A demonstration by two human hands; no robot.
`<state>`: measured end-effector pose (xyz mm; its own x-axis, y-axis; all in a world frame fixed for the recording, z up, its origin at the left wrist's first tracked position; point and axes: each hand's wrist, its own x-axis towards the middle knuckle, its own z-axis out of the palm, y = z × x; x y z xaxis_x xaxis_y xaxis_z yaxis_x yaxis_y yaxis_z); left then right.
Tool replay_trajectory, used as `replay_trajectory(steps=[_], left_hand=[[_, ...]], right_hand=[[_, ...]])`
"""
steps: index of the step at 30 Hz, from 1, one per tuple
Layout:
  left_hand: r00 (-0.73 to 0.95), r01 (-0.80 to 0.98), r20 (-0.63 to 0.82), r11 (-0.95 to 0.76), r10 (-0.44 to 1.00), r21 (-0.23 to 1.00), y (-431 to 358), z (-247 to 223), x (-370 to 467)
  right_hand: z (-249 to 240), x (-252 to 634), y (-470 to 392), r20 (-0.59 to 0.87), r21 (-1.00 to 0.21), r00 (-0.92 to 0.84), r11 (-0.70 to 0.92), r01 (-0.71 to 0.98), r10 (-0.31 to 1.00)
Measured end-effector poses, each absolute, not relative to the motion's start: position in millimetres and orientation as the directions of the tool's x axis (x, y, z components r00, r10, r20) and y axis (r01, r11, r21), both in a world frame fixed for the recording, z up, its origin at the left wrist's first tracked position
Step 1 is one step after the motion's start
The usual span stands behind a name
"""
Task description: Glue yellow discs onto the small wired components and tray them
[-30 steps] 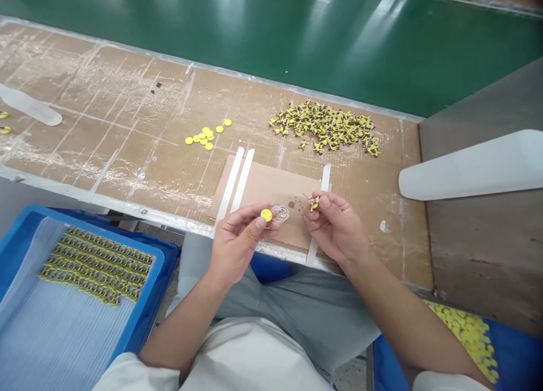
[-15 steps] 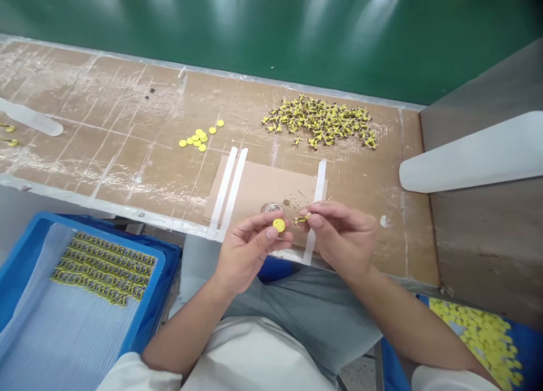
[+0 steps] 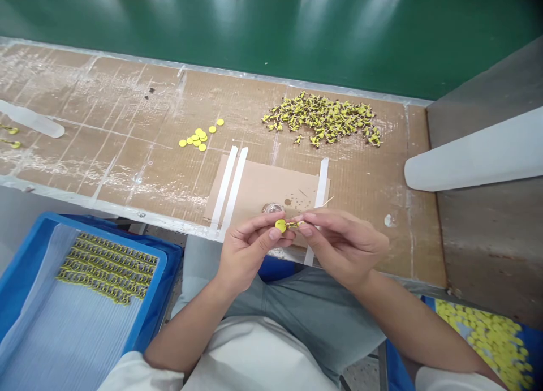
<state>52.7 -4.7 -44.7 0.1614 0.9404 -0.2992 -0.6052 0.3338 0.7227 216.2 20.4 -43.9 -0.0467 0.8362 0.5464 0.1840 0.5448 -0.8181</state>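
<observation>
"Green panel [image 3: 237,34] along the far edge of the tabletop [image 3: 106,147], right?"

"Yes, and a grey side panel [image 3: 479,227] stands at its right edge."

"What's below the near edge?"

"To the left, a blue tray [image 3: 27,261] with rows of yellow-and-black parts [image 3: 110,266] on a whitish lining. Low by the near right corner, a blue bin [image 3: 399,360] holds a mass of yellow discs [image 3: 492,340]."

"And on top?"

"A cardboard sheet [image 3: 275,179] at the near edge, crossed by white tape strips [image 3: 229,184]. Beyond it, toward the far right corner, lies a heap of little yellow-and-black pieces [image 3: 322,119]."

"Where are the hands?"

"Close together above the near edge: left hand [image 3: 244,255] and right hand [image 3: 350,246], fingertips almost meeting."

"Anything loose around them?"

"A cluster of loose discs [image 3: 199,136] left of the sheet, and a small glass dish [image 3: 272,208] just beyond the left fingertips."

"How is each grip?"

"The left one pinches a single yellow disc [image 3: 280,226] between thumb and fingers. The right one pinches a tiny piece [image 3: 292,225] right beside that disc; I can't tell whether they touch."

"And the smallest thing?"

"A thin pale stick [image 3: 328,201], poking out past the right fingers."
</observation>
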Motion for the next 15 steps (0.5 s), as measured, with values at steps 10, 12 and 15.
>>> replay_trajectory(steps=[10,12,15], left_hand=[[0.139,-0.584,-0.300,0.323,0.944,0.745,-6.5,-45.7,51.9],[0.146,-0.592,-0.291,0.319,0.946,0.740,-6.4,-46.0,51.9],[0.150,-0.593,-0.288,0.319,0.946,0.739,-6.0,-46.3,51.9]], right_hand=[[-38.9,213.6,22.7,0.584,-0.784,-0.079,0.587,0.203,0.808],[-38.9,213.7,23.1,0.584,-0.786,-0.085,0.589,0.188,0.807],[-39.4,214.1,23.5,0.594,-0.779,-0.090,0.600,0.180,0.799]])
